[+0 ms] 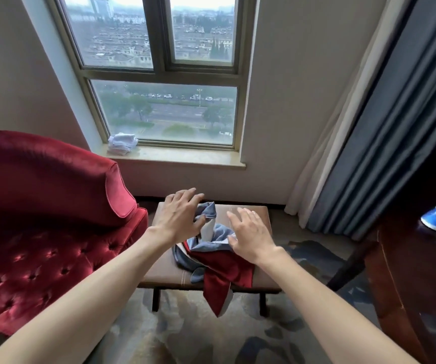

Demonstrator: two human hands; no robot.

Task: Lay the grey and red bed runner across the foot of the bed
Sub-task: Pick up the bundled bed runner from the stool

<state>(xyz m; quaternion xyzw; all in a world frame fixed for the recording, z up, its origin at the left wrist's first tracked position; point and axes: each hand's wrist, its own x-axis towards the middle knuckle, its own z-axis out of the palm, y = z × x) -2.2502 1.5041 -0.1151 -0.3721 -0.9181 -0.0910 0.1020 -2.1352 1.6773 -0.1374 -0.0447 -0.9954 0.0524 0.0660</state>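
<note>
L grip (182, 216) pinches runner (222, 264) on stool (164, 277); R grip (251, 237) flat, fingers straight.

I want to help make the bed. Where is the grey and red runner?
Head view, centre: the runner lies bunched on the brown stool under the window, right of the red armchair.

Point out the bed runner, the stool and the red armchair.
bed runner (222, 266), head view, red fold.
stool (167, 277), head view, bare front-left seat.
red armchair (41, 264), head view, tufted seat.
</note>
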